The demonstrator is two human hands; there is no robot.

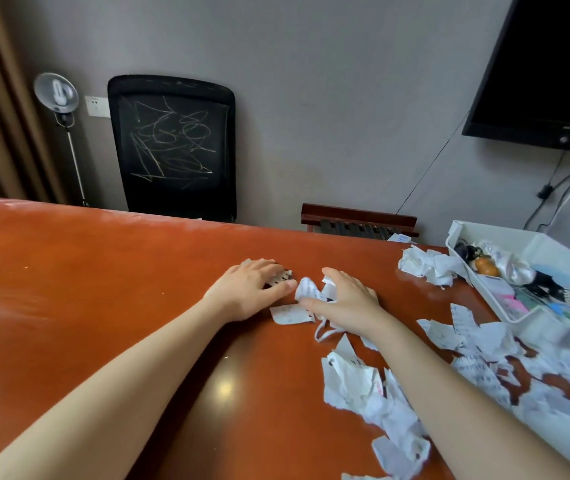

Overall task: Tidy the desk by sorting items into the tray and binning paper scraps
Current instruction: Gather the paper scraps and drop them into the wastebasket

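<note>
The left hand (252, 289) lies flat on the bench (103, 289). Its fingers are straight and press on a small scrap (281, 277) with dark marks. The right hand (349, 299) is just beside it, with fingers and thumb curled round a paper ball (307, 289). A flat scrap (288, 313) lies between the two hands. More scraps (356, 379) lie in heaps by the right arm and next to the tray (546, 245). The white tray sits at the right side of the bench, with small things in it. A black chair (172, 147) stands behind the bench.
</note>
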